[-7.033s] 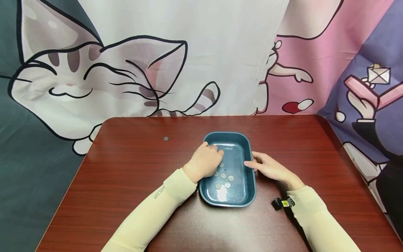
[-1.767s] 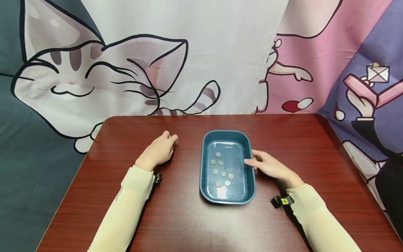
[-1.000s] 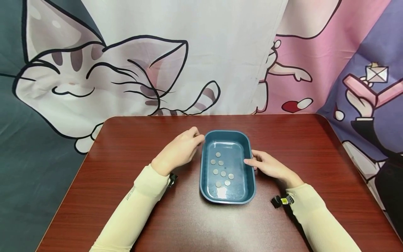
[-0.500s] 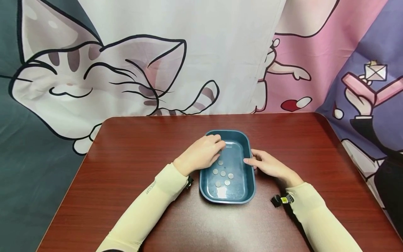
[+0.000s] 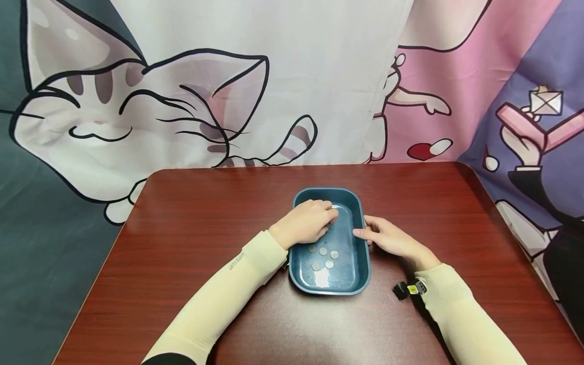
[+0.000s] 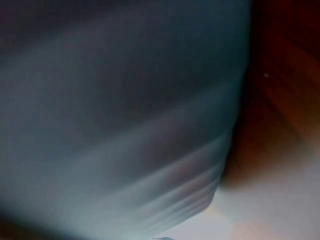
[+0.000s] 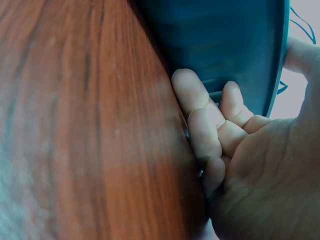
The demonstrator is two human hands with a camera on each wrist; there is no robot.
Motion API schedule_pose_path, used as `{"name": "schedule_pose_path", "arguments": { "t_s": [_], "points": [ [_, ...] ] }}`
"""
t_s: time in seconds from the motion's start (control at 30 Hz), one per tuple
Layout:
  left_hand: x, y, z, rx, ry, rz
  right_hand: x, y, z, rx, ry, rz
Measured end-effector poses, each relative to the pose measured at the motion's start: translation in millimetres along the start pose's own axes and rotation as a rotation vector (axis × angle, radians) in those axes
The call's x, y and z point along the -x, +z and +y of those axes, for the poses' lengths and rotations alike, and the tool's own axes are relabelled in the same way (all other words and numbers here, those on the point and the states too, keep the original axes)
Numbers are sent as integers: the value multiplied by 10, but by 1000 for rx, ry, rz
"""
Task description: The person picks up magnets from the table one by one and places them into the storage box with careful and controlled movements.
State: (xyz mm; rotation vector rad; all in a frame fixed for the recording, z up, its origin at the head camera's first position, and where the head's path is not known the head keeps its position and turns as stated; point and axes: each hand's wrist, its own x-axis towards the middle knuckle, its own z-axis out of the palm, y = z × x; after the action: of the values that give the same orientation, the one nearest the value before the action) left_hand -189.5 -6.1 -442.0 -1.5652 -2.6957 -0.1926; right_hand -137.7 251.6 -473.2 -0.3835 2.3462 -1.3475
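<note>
A blue rectangular tray (image 5: 329, 292) stands on the table, with several small silvery coins (image 5: 334, 255) lying in its near half. My left hand (image 5: 304, 223) reaches over the tray's left rim, fingers bent down and pinched together above its floor. The coin it lifted from the table is hidden beneath those fingers. With the thumb over the right rim and the fingers curled against the outer wall, my right hand (image 5: 390, 238) grips the tray; the right wrist view shows these fingers (image 7: 204, 132) low beside the wood. The tray's outer wall (image 6: 125, 115) fills the left wrist view, blurred.
The reddish-brown wooden table (image 5: 191, 243) spreads around the tray on all sides. Behind its far edge hangs a printed cartoon curtain (image 5: 337, 91). A small black wrist camera (image 5: 401, 290) sits at the right cuff.
The left hand picked up the lone coin at the table's far left, carried it right and moved in over the tray, covering some coins there. The right hand stays at the rim.
</note>
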Motion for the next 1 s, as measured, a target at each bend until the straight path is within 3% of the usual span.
{"name": "schedule_pose_path", "arguments": {
  "t_s": [0.33, 0.63, 1.0],
  "points": [
    [-63, 33, 12, -46, -7, -35, -3, -13, 2, -3, 2, 3],
    [-31, 35, 18, -47, -25, -49, -6, 0, 0, -5, 4, -4],
    [23, -50, 0, -58, -17, -25, 5, 6, -6, -9, -6, 5]
  ]
}}
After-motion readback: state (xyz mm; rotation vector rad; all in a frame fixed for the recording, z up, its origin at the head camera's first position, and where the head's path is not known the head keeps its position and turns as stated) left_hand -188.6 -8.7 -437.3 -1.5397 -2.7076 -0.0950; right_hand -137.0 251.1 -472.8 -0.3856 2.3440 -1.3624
